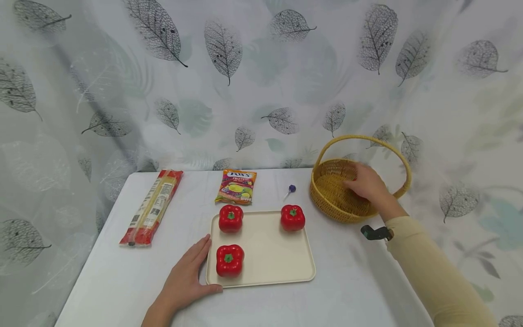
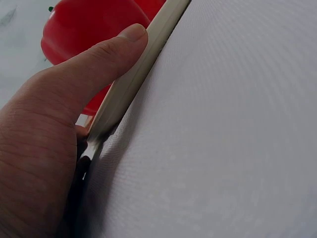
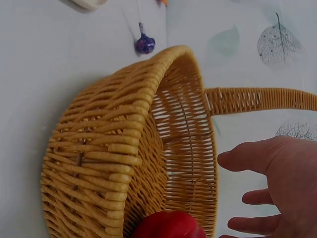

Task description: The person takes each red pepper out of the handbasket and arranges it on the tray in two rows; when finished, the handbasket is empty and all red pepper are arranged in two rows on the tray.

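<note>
My left hand (image 1: 185,278) rests against the near left corner of a cream tray (image 1: 275,256), thumb along its front edge and fingers along its left side. Three red bell peppers stand on the tray: one far left (image 1: 230,219), one near left (image 1: 229,260) and one far right (image 1: 292,218). Over the wicker basket (image 1: 327,206) at the right, my right hand (image 1: 369,182) reaches in with fingers spread. The right wrist view shows another red pepper (image 3: 171,227) inside the basket, apart from the visible fingers; in the head view the hand hides it.
A red-ended packet of noodles or pasta (image 1: 153,206) lies at the left. Behind the tray is an orange candy bag (image 1: 236,187), and a purple lollipop (image 1: 292,188) lies between it and the basket. The basket's tall handle (image 1: 359,137) arches up. A leaf-patterned curtain hangs behind.
</note>
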Demonstrator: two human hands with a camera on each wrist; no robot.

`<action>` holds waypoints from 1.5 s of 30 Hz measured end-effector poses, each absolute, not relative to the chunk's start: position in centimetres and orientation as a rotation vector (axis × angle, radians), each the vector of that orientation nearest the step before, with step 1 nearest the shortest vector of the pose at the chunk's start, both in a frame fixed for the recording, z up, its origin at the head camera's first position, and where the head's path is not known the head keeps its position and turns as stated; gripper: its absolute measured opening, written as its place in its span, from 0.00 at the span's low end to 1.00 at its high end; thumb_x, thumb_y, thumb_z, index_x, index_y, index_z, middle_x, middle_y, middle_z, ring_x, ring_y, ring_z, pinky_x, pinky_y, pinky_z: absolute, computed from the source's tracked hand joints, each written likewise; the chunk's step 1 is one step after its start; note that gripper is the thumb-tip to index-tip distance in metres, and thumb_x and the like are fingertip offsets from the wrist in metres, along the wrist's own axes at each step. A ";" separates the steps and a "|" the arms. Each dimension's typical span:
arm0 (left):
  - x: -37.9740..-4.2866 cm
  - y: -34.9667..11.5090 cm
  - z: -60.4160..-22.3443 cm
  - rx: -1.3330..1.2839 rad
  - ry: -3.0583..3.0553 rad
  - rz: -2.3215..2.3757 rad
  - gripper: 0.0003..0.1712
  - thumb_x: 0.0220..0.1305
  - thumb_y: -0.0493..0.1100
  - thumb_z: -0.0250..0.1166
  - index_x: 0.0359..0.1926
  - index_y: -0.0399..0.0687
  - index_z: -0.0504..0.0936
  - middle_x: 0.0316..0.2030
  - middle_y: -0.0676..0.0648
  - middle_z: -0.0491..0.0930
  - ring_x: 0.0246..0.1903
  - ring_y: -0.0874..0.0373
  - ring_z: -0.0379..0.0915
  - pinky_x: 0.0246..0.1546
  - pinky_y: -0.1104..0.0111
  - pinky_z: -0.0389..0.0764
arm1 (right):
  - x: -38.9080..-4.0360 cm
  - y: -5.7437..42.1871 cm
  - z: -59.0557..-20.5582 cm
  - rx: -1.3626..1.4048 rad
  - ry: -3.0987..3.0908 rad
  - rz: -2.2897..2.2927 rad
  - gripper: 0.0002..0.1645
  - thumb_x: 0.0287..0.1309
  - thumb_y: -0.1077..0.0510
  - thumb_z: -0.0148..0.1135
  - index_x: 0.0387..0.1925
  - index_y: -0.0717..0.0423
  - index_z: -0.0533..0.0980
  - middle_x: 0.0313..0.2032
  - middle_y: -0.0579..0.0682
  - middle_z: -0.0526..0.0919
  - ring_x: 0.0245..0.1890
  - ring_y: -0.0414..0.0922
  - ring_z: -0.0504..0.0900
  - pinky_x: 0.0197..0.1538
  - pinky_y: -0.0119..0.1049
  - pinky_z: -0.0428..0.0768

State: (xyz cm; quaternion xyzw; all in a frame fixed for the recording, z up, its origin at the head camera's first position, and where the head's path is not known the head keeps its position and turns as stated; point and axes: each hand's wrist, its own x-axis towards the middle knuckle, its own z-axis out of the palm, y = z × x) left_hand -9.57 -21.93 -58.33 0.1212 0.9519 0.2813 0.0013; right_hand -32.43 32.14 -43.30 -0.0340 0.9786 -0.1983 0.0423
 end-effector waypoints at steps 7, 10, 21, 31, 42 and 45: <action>-9.6 -22.0 -58.3 0.365 2.979 0.882 0.78 0.43 0.88 0.72 0.88 0.57 0.57 0.84 0.53 0.57 0.81 0.48 0.56 0.72 0.43 0.72 | -33.6 32.7 -44.2 -0.068 2.974 -0.584 0.51 0.72 0.50 0.67 0.80 0.76 0.56 0.74 0.80 0.61 0.75 0.76 0.59 0.76 0.72 0.59; -9.7 -22.0 -58.5 0.361 2.978 0.882 0.78 0.42 0.88 0.71 0.88 0.58 0.57 0.85 0.53 0.57 0.81 0.48 0.56 0.71 0.43 0.73 | -34.1 33.0 -44.6 -0.062 2.965 -0.575 0.51 0.72 0.50 0.67 0.80 0.75 0.55 0.74 0.80 0.60 0.75 0.77 0.59 0.76 0.73 0.59; -9.7 -21.8 -58.5 0.348 2.974 0.864 0.78 0.41 0.89 0.71 0.88 0.59 0.56 0.84 0.54 0.57 0.81 0.49 0.56 0.71 0.43 0.73 | -34.4 33.9 -44.9 0.026 2.948 -0.504 0.54 0.71 0.51 0.67 0.80 0.79 0.52 0.73 0.83 0.60 0.73 0.77 0.61 0.74 0.72 0.63; -9.7 -21.9 -58.4 0.340 2.962 0.873 0.79 0.41 0.89 0.72 0.88 0.59 0.56 0.85 0.54 0.56 0.81 0.48 0.56 0.72 0.43 0.72 | -34.8 34.4 -46.0 0.025 2.966 -0.482 0.50 0.69 0.52 0.68 0.75 0.82 0.58 0.66 0.82 0.68 0.65 0.75 0.69 0.68 0.69 0.73; -9.7 -21.8 -58.5 0.346 2.960 0.868 0.79 0.41 0.89 0.71 0.88 0.59 0.55 0.85 0.55 0.55 0.81 0.49 0.55 0.72 0.43 0.72 | -34.0 34.4 -47.1 0.013 2.898 -0.522 0.46 0.64 0.51 0.73 0.69 0.81 0.66 0.58 0.78 0.76 0.56 0.70 0.78 0.60 0.65 0.80; -9.7 -21.8 -58.5 0.338 2.955 0.865 0.79 0.41 0.89 0.71 0.88 0.60 0.55 0.85 0.55 0.55 0.81 0.49 0.55 0.71 0.42 0.73 | -33.9 34.2 -47.1 0.008 2.895 -0.536 0.49 0.65 0.50 0.73 0.72 0.81 0.64 0.60 0.79 0.75 0.58 0.70 0.77 0.61 0.66 0.80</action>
